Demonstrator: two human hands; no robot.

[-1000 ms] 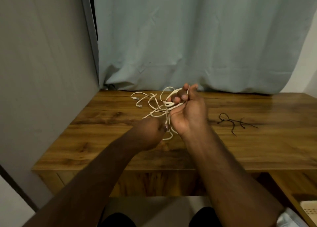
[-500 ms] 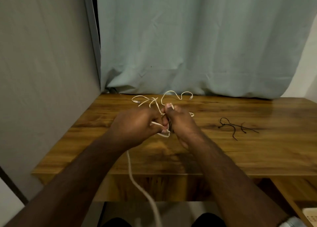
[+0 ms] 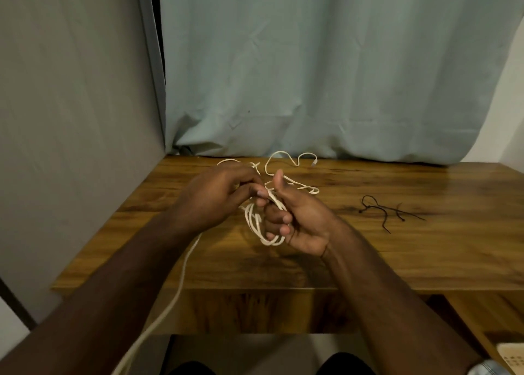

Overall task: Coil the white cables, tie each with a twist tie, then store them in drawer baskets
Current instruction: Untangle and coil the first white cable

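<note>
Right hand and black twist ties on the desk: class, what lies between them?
Only bare wooden desk separates the right hand, which holds the white cable coil, from the black twist ties, as the head view shows.

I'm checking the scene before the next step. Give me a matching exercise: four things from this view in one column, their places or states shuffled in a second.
Things
1. coil of white cable
2. black twist ties
3. loose white cable
4. left hand

Places or states
A. lying on the table near the curtain
B. held in the right hand
C. pinching a cable strand
D. lying on the table to the right of both hands

Pairs: 1-B, 2-D, 3-A, 4-C
</note>
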